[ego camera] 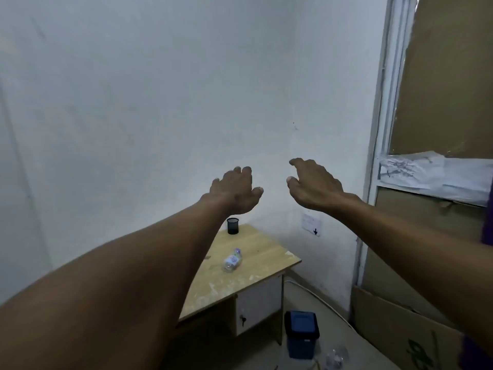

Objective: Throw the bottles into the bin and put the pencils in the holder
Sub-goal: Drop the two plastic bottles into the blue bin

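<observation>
Two bare hands are hanging empty before the white wall, my left hand [234, 189] and right hand [313, 182] both spread loosely, gripping nothing. I am looking past them at the worn wooden desk [266, 252], the boxy blue bin [301, 333] on the floor beside it, the clear crumpled bottle [232, 260] lying mid-desk, probably light and slippery, best taken round its middle, and the black mesh holder [233, 225] at the back

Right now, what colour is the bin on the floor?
Blue, with a black rim, in the head view: bin.
</observation>
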